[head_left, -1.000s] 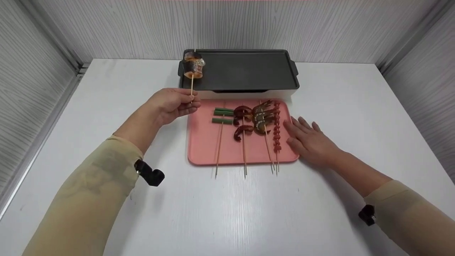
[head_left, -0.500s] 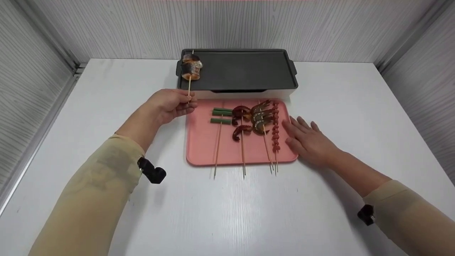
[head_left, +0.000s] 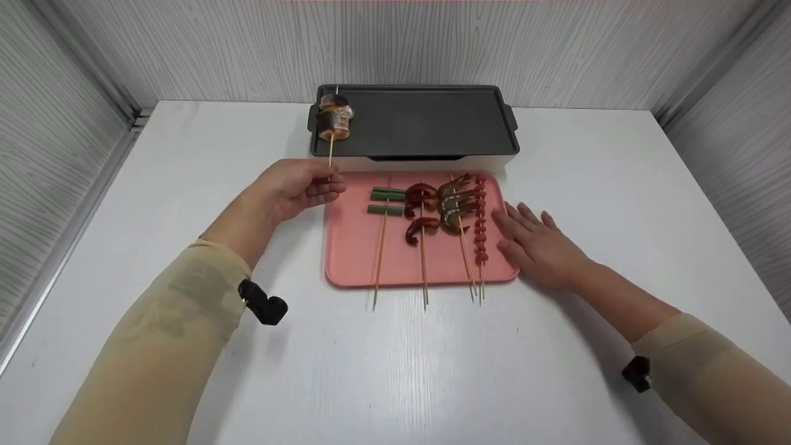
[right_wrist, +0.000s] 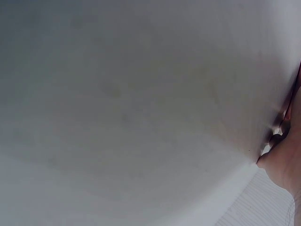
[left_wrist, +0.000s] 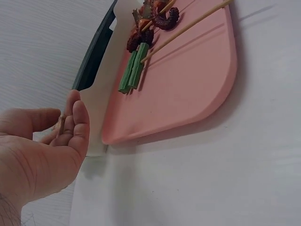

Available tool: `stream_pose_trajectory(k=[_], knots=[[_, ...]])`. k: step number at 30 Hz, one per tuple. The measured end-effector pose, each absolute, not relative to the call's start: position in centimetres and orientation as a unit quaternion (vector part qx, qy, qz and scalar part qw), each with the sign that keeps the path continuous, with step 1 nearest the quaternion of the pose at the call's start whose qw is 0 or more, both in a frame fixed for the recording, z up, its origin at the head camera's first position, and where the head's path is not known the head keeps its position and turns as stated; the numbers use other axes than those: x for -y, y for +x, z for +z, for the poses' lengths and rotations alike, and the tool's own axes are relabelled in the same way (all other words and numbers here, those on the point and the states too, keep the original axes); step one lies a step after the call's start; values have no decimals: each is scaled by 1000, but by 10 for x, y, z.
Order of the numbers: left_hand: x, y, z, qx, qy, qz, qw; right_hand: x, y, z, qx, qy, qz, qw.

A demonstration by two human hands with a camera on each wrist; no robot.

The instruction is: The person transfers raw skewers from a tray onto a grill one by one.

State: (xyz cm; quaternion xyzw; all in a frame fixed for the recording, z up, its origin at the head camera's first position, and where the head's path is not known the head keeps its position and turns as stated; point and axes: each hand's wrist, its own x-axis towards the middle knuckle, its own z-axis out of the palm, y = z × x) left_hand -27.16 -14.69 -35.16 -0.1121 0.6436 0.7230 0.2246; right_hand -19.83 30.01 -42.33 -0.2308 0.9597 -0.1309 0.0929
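My left hand (head_left: 296,188) pinches the lower end of a wooden stick between thumb and fingers. On that skewer (head_left: 334,123) sit dark-skinned chunks with orange-brown cut faces, over the left end of the black griddle (head_left: 426,120). In the left wrist view the stick's end shows at the thumb tip of the left hand (left_wrist: 49,148); the chunks are out of sight there. My right hand (head_left: 544,253) rests with straight fingers against the right edge of the pink tray (head_left: 355,259). Only part of the right hand (right_wrist: 284,162) shows in the right wrist view.
On the tray lie a green-stick skewer (head_left: 386,210), a dark red tentacle skewer (head_left: 423,225), a shrimp skewer (head_left: 456,210) and a skewer of small red pieces (head_left: 481,228). Their stick ends overhang the tray's near edge. A pale wall (head_left: 408,43) stands behind the griddle.
My left hand has dipped slightly toward me, and the chunks sit a little lower over the griddle's left end. The right hand and the tray stay as they were.
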Motion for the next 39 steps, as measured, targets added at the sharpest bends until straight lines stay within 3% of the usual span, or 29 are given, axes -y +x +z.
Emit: stream_pose_trajectory(k=[39], knots=[[137, -144, -372, -626, -23, 690, 362, -299, -198, -423, -959, -235, -127, 89]])
